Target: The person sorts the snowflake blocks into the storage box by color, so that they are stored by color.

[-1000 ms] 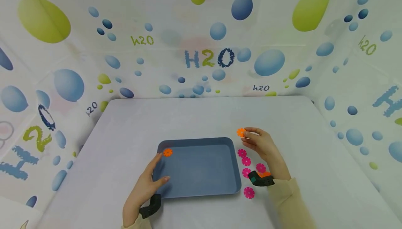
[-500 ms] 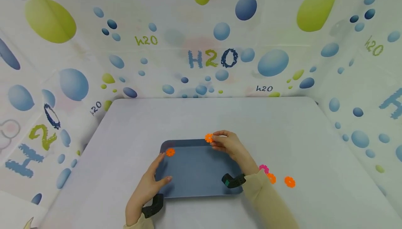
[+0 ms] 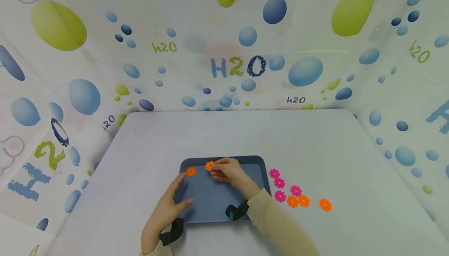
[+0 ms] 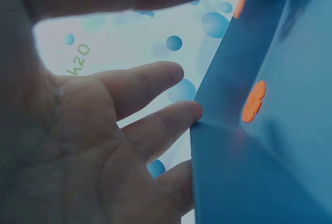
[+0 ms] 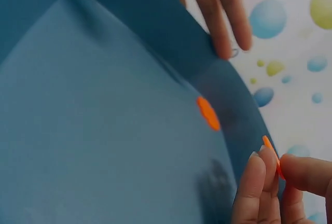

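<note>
A blue-grey tray (image 3: 217, 205) sits on the white table. My right hand (image 3: 229, 171) is over the tray's far part and pinches an orange flower-shaped piece (image 3: 209, 166) between thumb and fingers; the right wrist view shows this piece (image 5: 273, 154) edge-on. Another orange flower piece (image 3: 191, 172) lies flat in the tray's far left corner. At the left side of the tray my left hand (image 3: 166, 205) is spread, its fingers straight. A fingertip (image 4: 194, 111) touches the tray's outer edge in the left wrist view.
To the right of the tray lie several pink flower pieces (image 3: 279, 182) and orange flower pieces (image 3: 325, 205) on the table (image 3: 350, 162). A white cloth (image 3: 168, 80) printed with blue and green drops stands behind and at the sides.
My right hand has moved left from beyond the tray's right edge to over its far part, carrying the orange flower piece, now lower. The left hand has stayed at the tray's left side.
</note>
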The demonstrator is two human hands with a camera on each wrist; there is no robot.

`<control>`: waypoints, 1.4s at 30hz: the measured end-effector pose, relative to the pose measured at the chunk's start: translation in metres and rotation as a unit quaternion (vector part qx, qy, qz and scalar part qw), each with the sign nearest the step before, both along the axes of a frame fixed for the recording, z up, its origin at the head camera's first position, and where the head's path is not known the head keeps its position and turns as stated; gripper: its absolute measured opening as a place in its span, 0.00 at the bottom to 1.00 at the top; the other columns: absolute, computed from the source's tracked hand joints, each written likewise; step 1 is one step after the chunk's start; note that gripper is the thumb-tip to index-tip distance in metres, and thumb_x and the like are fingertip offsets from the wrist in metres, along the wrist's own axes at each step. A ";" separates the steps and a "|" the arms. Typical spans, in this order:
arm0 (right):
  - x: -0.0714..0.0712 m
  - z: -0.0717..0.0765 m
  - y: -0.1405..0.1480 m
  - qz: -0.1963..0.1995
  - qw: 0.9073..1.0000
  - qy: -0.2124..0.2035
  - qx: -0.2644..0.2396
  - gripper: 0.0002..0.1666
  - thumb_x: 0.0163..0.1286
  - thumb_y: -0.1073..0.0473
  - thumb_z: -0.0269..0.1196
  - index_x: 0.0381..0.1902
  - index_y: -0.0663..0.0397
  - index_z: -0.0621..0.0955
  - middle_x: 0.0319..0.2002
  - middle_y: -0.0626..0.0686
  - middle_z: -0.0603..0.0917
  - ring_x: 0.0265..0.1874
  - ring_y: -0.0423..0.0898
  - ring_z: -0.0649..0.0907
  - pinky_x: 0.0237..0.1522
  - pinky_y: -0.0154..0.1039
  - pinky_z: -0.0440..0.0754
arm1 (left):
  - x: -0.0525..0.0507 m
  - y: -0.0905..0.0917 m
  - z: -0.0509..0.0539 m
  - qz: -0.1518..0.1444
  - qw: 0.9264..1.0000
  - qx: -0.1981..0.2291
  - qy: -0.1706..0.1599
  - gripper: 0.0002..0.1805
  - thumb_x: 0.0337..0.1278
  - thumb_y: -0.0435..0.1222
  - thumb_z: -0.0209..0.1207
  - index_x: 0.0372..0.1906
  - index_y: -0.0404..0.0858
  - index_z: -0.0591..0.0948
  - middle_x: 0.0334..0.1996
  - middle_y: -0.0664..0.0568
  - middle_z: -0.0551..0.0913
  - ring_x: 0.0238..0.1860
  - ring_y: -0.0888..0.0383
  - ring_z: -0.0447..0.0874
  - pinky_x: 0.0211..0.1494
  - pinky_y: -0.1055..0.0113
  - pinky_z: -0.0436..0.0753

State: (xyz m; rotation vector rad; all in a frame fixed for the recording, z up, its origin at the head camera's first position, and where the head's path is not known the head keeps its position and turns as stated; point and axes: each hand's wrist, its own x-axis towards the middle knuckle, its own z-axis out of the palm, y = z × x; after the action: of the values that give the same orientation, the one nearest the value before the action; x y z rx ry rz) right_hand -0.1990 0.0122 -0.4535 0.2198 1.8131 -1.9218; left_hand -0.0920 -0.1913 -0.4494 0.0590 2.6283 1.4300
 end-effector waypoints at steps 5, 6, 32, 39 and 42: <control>0.000 -0.005 -0.009 -0.001 1.000 0.003 0.016 0.14 0.68 0.67 0.61 0.50 0.66 0.79 0.31 0.53 0.86 0.22 0.38 0.83 0.31 0.34 0.86 | 0.000 0.000 0.000 -0.001 1.000 0.000 0.000 0.46 0.56 0.37 0.66 0.76 0.40 0.55 0.77 0.37 0.49 0.75 0.34 0.48 0.70 0.35 0.60; 0.000 -0.006 -0.011 0.001 1.000 0.004 0.023 0.14 0.68 0.67 0.61 0.50 0.66 0.79 0.31 0.54 0.86 0.22 0.38 0.83 0.31 0.34 0.86 | 0.000 0.000 0.000 0.000 1.000 -0.001 0.000 0.46 0.56 0.37 0.66 0.76 0.40 0.55 0.77 0.37 0.49 0.75 0.35 0.48 0.70 0.35 0.60; 0.003 -0.007 -0.020 0.004 0.997 0.027 0.071 0.13 0.67 0.67 0.61 0.48 0.64 0.83 0.37 0.61 0.88 0.24 0.41 0.86 0.31 0.37 0.87 | 0.001 0.001 0.001 -0.002 1.000 0.009 -0.014 0.46 0.55 0.37 0.66 0.76 0.40 0.54 0.78 0.39 0.47 0.76 0.35 0.45 0.72 0.34 0.56; 0.004 -0.001 -0.011 0.037 0.986 0.090 0.135 0.13 0.66 0.65 0.62 0.47 0.64 0.83 0.41 0.62 0.86 0.32 0.49 0.87 0.34 0.39 0.87 | 0.000 0.001 0.001 0.001 1.000 0.018 -0.017 0.47 0.54 0.37 0.66 0.76 0.40 0.54 0.78 0.39 0.46 0.76 0.35 0.44 0.72 0.34 0.55; 0.002 0.003 -0.003 0.046 0.984 0.097 0.146 0.14 0.66 0.63 0.63 0.48 0.63 0.83 0.44 0.61 0.85 0.35 0.49 0.87 0.36 0.40 0.87 | -0.001 0.001 0.000 0.001 1.000 0.020 -0.020 0.47 0.55 0.36 0.66 0.76 0.40 0.54 0.78 0.39 0.46 0.76 0.35 0.43 0.72 0.34 0.54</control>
State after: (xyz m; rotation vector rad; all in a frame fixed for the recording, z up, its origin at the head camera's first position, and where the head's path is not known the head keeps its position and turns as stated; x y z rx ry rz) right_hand -0.1972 0.0096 -0.4509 0.0454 2.1924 -1.6586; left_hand -0.0929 -0.1899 -0.4490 0.0313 2.5691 1.4704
